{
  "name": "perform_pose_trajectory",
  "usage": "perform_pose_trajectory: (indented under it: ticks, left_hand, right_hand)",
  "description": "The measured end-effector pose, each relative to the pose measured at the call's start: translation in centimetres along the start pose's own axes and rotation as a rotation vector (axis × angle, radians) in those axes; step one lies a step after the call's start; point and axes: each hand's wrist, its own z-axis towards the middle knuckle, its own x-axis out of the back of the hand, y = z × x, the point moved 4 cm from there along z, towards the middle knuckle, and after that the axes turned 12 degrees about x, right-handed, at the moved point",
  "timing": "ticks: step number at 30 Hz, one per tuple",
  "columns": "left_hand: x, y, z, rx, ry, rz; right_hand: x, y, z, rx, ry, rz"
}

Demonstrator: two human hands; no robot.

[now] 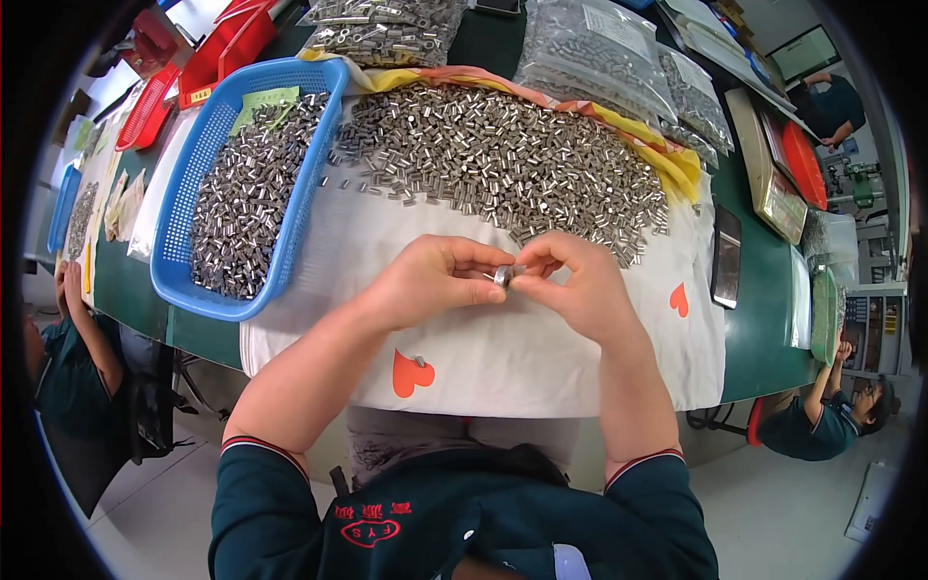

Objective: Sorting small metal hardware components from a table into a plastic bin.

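Note:
Over the white cloth (503,367), my two hands meet fingertip to fingertip. My left hand (425,278) is closed, pinching a short, shiny metal ring (503,275) between thumb and fingers. Right against it, my right hand (578,283) is closed too, its thumb and forefinger on a small metal piece (520,272) that the fingers mostly cover. Just beyond my hands spreads a wide heap of small metal cylinders (493,159). One loose cylinder (420,361) lies near me on a red heart printed on the cloth.
A blue basket (172,208) of darker-looking cylinders stands at the left. Bags of metal parts (599,58) line the back, behind a yellow-orange cloth edge (681,169). A phone (726,256) lies at the right. Co-workers sit at far left (82,358) and far right (822,425).

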Motion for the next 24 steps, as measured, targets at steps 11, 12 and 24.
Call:
perform_pose_trajectory:
  ticks: [11, 12, 24]
  left_hand:
    - [-0.7, 0.3, -1.0, -0.004, -0.109, 0.179]
    - [-0.5, 0.2, -0.9, 0.007, -0.113, 0.117]
    - [0.4, 0.4, -0.1, -0.012, 0.035, -0.113]
  right_hand:
    - [-1.2, 1.7, 0.5, 0.126, 0.188, -0.616]
    - [-1.1, 1.8, 0.4, 0.080, 0.198, -0.605]
    - [-0.4, -0.1, 0.0, -0.011, 0.139, 0.117]
